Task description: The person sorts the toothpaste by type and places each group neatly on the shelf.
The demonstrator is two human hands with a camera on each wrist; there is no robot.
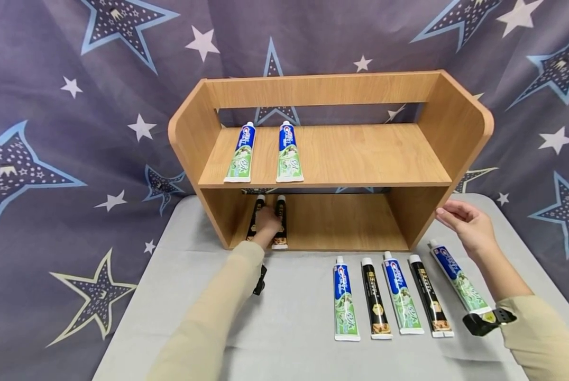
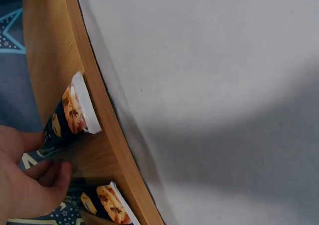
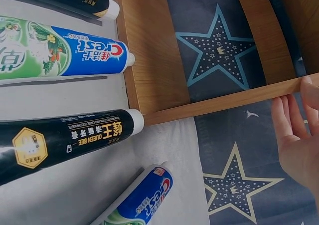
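Left hand (image 1: 267,220) at 7 o'clock, fingers apart between two black tubes (image 1: 280,240) on lower shelf (image 1: 337,221); right hand (image 1: 472,227) clamped on rack edge (image 3: 234,99) at 4; I'd brace there, exit toward 6, nudging neither

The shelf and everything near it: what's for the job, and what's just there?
Seems for the job:
wooden shelf
blue-green toothpaste tubes
black toothpaste tubes
left hand
right hand, holding the shelf
table, with five tubes on it

Probably just there:
starry curtain
black wrist gadgets
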